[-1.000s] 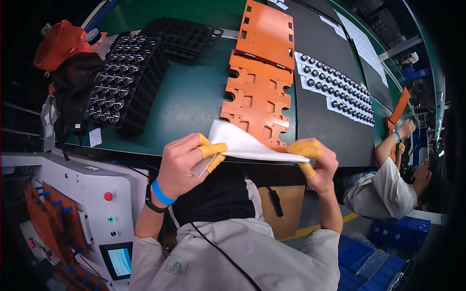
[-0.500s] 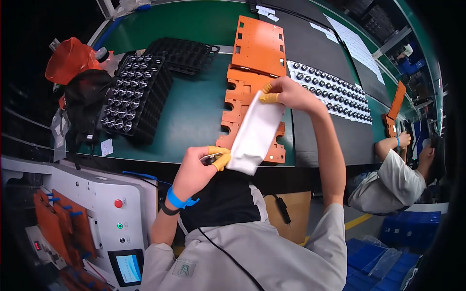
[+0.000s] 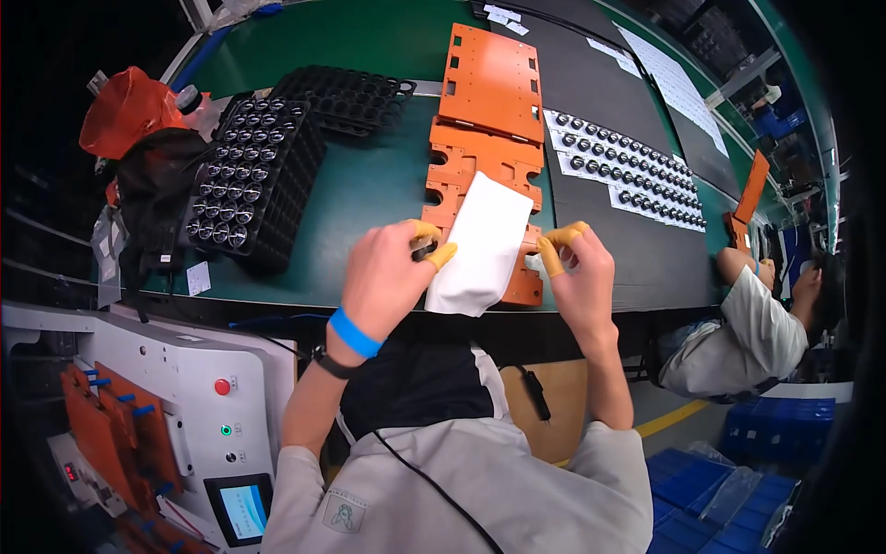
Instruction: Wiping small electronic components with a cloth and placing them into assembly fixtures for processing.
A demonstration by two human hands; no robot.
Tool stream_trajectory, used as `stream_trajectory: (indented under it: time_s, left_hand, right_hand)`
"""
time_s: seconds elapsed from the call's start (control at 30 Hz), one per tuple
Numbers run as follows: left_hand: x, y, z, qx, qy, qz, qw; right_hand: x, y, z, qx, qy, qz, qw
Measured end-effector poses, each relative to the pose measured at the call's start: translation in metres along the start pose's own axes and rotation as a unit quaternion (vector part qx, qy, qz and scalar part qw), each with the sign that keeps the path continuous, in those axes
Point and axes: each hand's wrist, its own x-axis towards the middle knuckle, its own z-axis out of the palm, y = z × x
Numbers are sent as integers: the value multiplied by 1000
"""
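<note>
A soft white cloth (image 3: 487, 242), folded long, lies over the lower part of a hinged orange fixture plate (image 3: 480, 152) with notched sides. My left hand (image 3: 386, 274), in yellow finger cots, is closed at the cloth's left edge; its thumb touches the cloth. Something small and dark shows between its fingers, too unclear to name. Just right of the cloth is my right hand (image 3: 583, 277), also in yellow cots, with thumb and forefinger bent together. A small whitish thing (image 3: 535, 264) sits by those fingertips, its kind unclear.
At left stands a black tray stack (image 3: 242, 175) of shiny round parts, with black trays (image 3: 346, 100) behind. Rows of round parts (image 3: 628, 166) lie on white strips at right. A machine with a red button (image 3: 222, 387) stands lower left; a co-worker (image 3: 738, 342) sits at right.
My right hand has let go of the cloth's far end and come down nearer me, right of it. The cloth now lies lower on the fixture. My left hand has moved slightly up.
</note>
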Motion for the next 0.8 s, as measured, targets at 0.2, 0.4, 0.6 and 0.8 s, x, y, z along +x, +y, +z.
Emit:
stream_trajectory:
  time_s: [0.2, 0.4, 0.6, 0.8]
  left_hand:
    - [23, -1, 14, 55, -37, -34, 997]
    - [27, -9, 18, -15, -63, -12, 998]
    - [8, 28, -13, -357, -166, -146, 907]
    - [1, 26, -28, -332, -100, -36, 937]
  right_hand:
    - [-27, -2, -6, 56, 15, 33, 998]
    - [-23, -10, 3, 69, -16, 50, 996]
    - [-19, -15, 4, 226, -39, 128, 965]
    - [-26, -25, 7, 381, -94, 118, 912]
